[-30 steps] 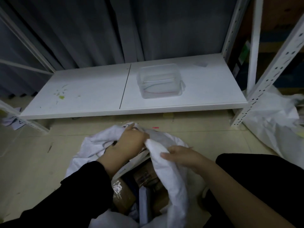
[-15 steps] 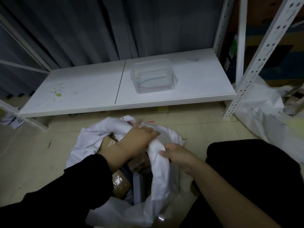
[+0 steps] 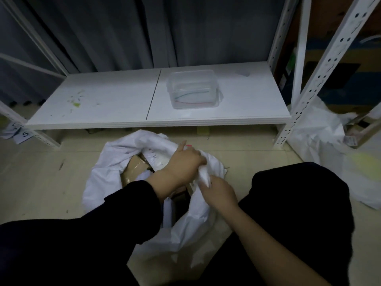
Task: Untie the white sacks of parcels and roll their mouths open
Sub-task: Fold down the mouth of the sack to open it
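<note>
Crumpled woven white sack (image 3: 107,178) rim in both hands' fingers (image 3: 186,159).

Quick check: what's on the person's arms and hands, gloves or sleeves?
No gloves: the left hand and right hand are bare, no ring or watch showing. A black long sleeve covers the left arm to the wrist; the right forearm is uncovered.

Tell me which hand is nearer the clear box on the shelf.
Left. The left hand grips the sack at its rim, in front of the shelf that bears the box; the right hand grips bunched sack cloth farther back, nearer the person's body.
</note>
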